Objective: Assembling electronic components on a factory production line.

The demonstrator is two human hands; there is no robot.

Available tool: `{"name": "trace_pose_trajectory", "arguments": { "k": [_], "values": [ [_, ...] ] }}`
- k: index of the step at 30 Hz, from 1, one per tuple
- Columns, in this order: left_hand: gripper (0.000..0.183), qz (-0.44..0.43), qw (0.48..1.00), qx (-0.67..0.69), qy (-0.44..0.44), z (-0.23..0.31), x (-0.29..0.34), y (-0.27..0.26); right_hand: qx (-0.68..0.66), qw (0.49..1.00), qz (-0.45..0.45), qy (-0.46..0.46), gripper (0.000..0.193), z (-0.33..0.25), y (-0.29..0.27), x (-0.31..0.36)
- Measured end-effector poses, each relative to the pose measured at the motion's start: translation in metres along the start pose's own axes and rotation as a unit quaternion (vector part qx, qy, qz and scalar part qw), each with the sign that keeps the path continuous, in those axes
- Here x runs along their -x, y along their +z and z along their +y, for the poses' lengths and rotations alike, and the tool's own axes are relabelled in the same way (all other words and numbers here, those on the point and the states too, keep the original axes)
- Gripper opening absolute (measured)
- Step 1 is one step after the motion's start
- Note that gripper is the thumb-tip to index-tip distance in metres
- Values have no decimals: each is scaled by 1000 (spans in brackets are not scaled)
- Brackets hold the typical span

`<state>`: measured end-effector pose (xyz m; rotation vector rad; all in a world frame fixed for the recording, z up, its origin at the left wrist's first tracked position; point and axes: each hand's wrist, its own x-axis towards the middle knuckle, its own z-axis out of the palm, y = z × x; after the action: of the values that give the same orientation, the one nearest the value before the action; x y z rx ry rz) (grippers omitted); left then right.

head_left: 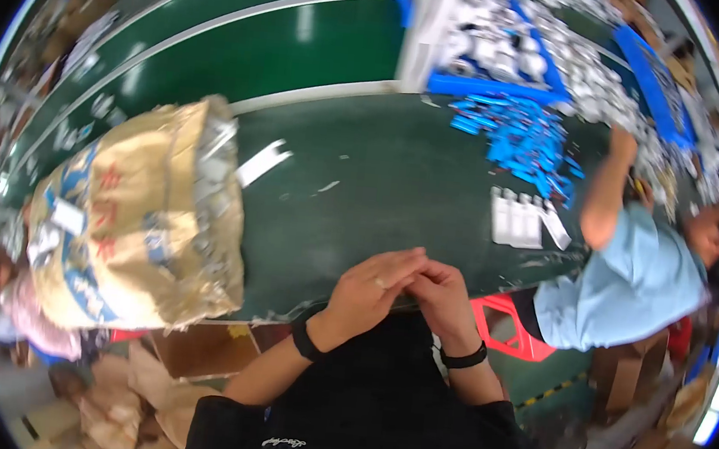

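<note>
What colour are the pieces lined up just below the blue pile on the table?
White; the lined-up pieces show best in the head view.

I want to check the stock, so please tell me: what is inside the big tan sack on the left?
At the open side of the tan sack, pale shiny pieces show, too blurred to identify. Anything deeper is covered and cannot be seen.

Right of the wrinkled, paper-looking sack (141,203), the smooth surface (364,173) carries shiny, plastic-looking blue pieces (523,147) and matt, plastic-looking white pieces (517,221).
</note>
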<state>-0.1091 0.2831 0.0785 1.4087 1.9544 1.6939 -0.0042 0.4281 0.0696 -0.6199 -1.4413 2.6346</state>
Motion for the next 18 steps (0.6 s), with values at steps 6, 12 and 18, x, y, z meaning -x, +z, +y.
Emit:
{"name": "trace_pose_trajectory", "arguments": {
  "k": [6, 12, 18],
  "values": [
    [18, 200, 860, -459, -99, 53, 217, -110, 431, 820, -184, -330, 19, 12, 118, -105],
    [19, 215, 706, -524, -425, -89, 442, -151, 694, 574, -124, -417, 49, 36, 144, -236],
    [55, 154, 513, -276, -798, -138, 449, -179, 630, 598, -158, -470, 30, 45, 124, -226]
  ]
}}
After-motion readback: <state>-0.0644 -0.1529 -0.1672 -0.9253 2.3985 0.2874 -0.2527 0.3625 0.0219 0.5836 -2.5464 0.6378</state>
